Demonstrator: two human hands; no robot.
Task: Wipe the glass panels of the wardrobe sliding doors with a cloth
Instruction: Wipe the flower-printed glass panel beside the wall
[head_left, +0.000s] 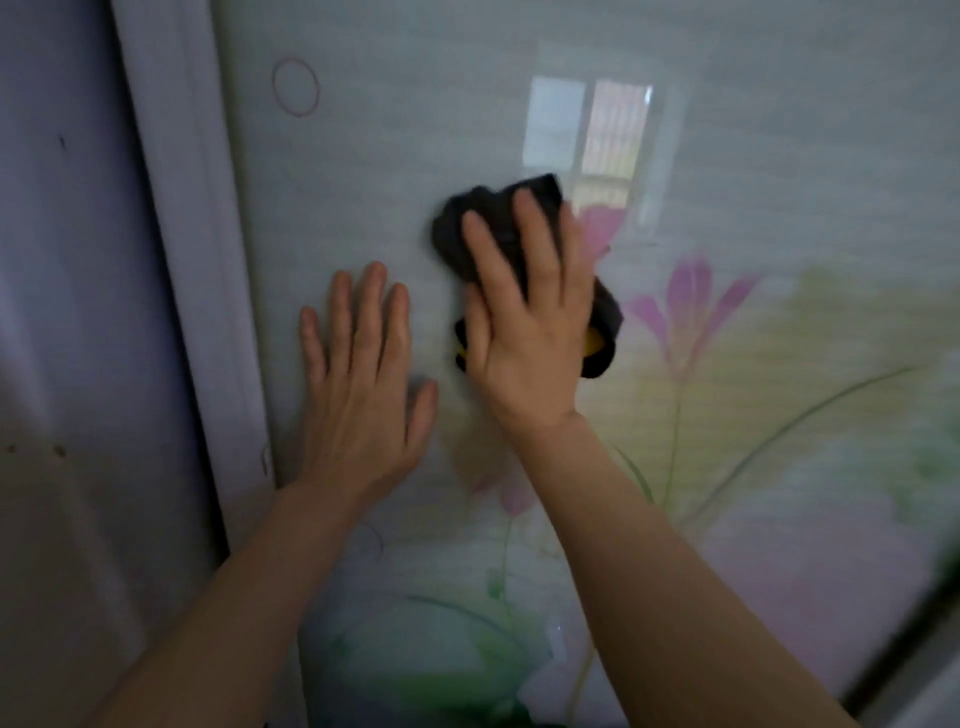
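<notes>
A glass panel of the wardrobe sliding door fills the view, printed with pink flowers and green stems. A dark grey cloth with a bit of yellow at its lower edge lies against the glass. My right hand presses flat on the cloth with straight fingers, and the cloth shows above and to the right of the hand. My left hand rests flat on the bare glass just left of it, fingers spread and straight. The right hand and cloth are slightly blurred.
The door's pale frame runs down the left of the panel, with a grey-lilac surface beyond it. A window reflection glints on the glass above the cloth. A dark edge crosses the bottom right corner.
</notes>
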